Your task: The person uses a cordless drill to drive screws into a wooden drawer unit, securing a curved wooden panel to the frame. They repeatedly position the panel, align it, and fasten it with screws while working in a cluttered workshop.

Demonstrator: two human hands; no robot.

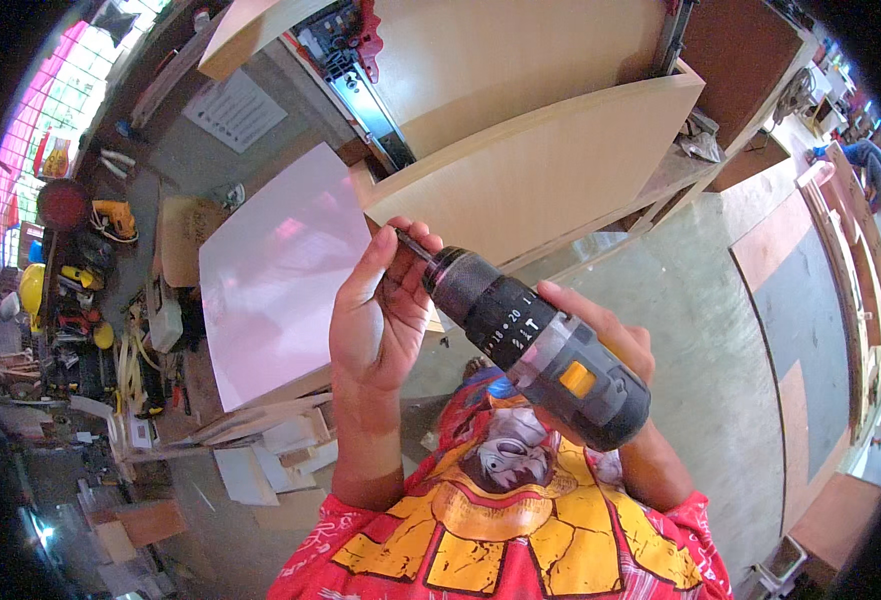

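Note:
A dark grey and black cordless drill [535, 350] with a yellow-orange switch on top is held in front of my chest. My right hand [615, 345] is closed round it from the right; its grip is hidden under the body. A thin dark drill bit [415, 243] sticks out of the chuck toward the upper left. The thumb and fingers of my left hand [385, 310] close on the bit near its tip, palm turned up. Just beyond my hands stands a pale wooden drawer [550, 170], its front panel facing me.
A white board [280, 270] lies to the left of the drawer. Farther left, a cluttered bench holds a yellow power tool [115, 218] and a yellow hard hat [32, 290]. Wood offcuts [270, 460] lie low on the left. Large panels [810, 330] stand at the right, near another person [865, 165].

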